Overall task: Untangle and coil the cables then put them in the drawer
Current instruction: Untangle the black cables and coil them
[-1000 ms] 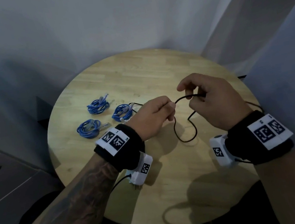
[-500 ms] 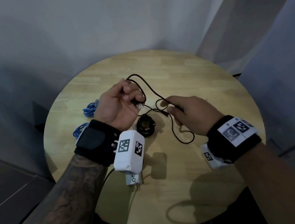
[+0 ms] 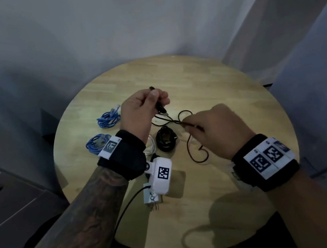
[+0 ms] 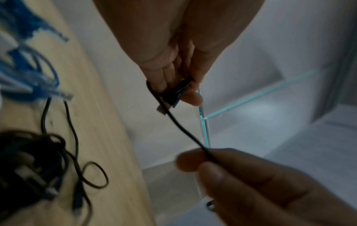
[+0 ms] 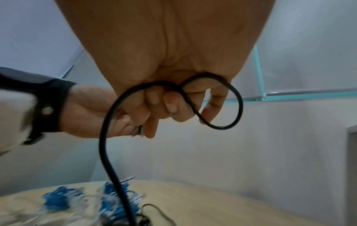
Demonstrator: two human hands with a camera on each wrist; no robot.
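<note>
Both hands rose since the earlier frame: left hand (image 3: 142, 110) fingers now pinch the black cable (image 3: 188, 141) plug end, right hand (image 3: 218, 128) fingers curl round its loop above the surface (image 3: 228, 98). Blue cables (image 3: 108, 118) lie left, black coil (image 3: 166, 141) between wrists. Wrist tags carry only coded squares, no readable text.

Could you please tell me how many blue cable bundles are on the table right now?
2 plainly visible. One blue bundle lies at the table's far left; the other blue bundle is nearer, partly behind the left wristband. A third may be hidden behind the left hand.
</note>
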